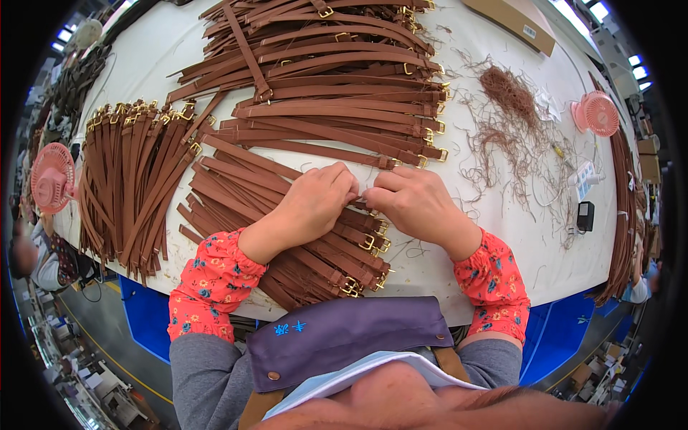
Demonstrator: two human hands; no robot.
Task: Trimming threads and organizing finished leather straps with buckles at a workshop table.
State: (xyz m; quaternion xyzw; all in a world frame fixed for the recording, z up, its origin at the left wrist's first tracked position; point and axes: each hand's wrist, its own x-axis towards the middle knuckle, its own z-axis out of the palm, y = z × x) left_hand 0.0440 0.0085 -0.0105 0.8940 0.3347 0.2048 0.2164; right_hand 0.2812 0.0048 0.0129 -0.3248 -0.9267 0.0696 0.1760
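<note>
My left hand and my right hand meet above a heap of brown belts with gold buckles. Both have thumb and fingertips pinched together on one belt, near its buckle end. Only a short dark stretch of that strap shows between the fingers; its buckle is mostly hidden. Several gold buckles of the heap lie just below my hands, toward me. Beyond my hands spreads a larger stack of the same belts, most buckles pointing right.
Another belt bundle lies at left, beside a pink fan. Brown thread scraps litter the white table at right, near a second pink fan and a black adapter. A cardboard box sits at the far edge.
</note>
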